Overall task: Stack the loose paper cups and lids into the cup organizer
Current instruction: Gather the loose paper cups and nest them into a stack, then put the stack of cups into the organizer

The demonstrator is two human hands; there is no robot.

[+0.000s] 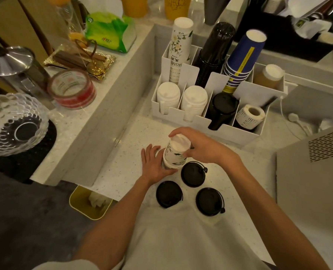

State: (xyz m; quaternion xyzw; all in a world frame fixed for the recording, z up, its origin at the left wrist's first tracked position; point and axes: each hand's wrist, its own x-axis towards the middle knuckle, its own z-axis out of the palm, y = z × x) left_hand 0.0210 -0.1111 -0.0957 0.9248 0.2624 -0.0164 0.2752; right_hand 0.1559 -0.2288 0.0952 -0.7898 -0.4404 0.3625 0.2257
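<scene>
Paper cups [175,155] with a leaf print stand upside down as a short stack on the speckled counter [123,152], held from both sides: the left hand [154,164] lies open with its fingers flat against the stack's lower left side, and the right hand [197,146] arches over the top, fingers and thumb pinching the uppermost cup's base. Three loose black lids [193,174] lie flat on the counter just in front of the stack, while the white cup organizer [204,121] stands behind it, its compartments holding a tall floral cup stack [180,49], blue cups [241,61], white lids [168,97] and black lids [223,107].
</scene>
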